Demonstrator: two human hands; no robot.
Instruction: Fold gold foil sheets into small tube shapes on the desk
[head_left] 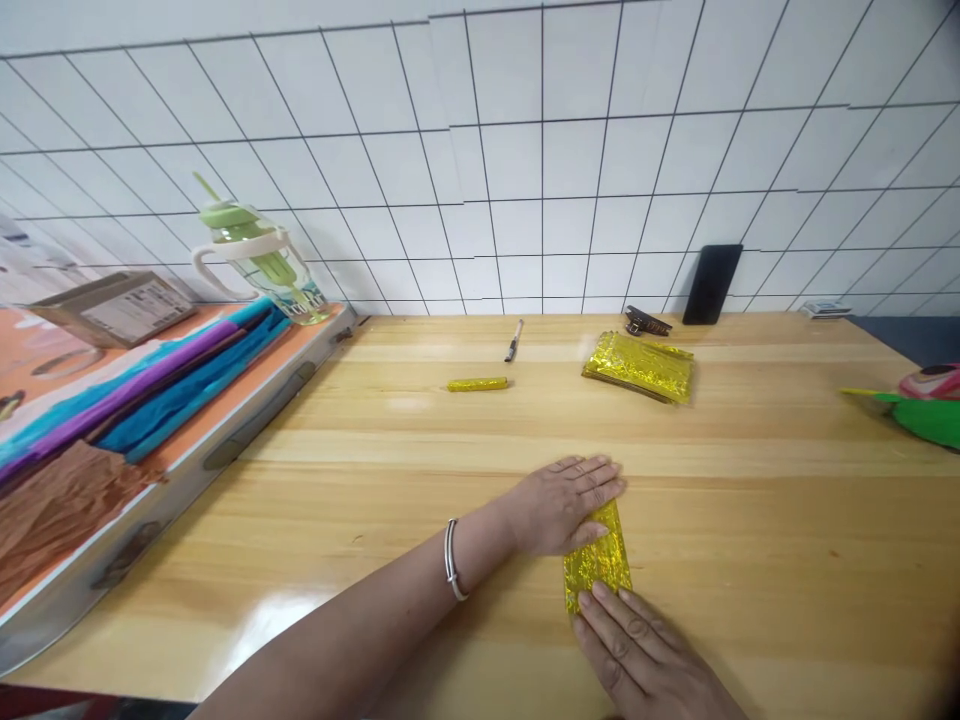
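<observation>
A shiny gold foil sheet (pixel 598 562) lies flat on the wooden table (pixel 360 560). My left hand (pixel 566 503) presses on its far end, fingers stretched out and pointing right. On the near end rest the straight fingers of my right hand (pixel 645 650). Both palms face down, and each hand covers part of the foil. Farther back lies a thin rolled gold foil stick (pixel 478 384). To its right sits a stack of gold foil pieces (pixel 640 367).
A pen (pixel 514 341), a dark hair clip (pixel 648 322) and a black phone (pixel 711 285) leaning on the tiled wall are at the back. At left, an orange surface holds coloured crepe paper (pixel 187 385), a cardboard box (pixel 116 308) and a green-lidded bottle (pixel 262 260). Something green (pixel 926 418) lies far right.
</observation>
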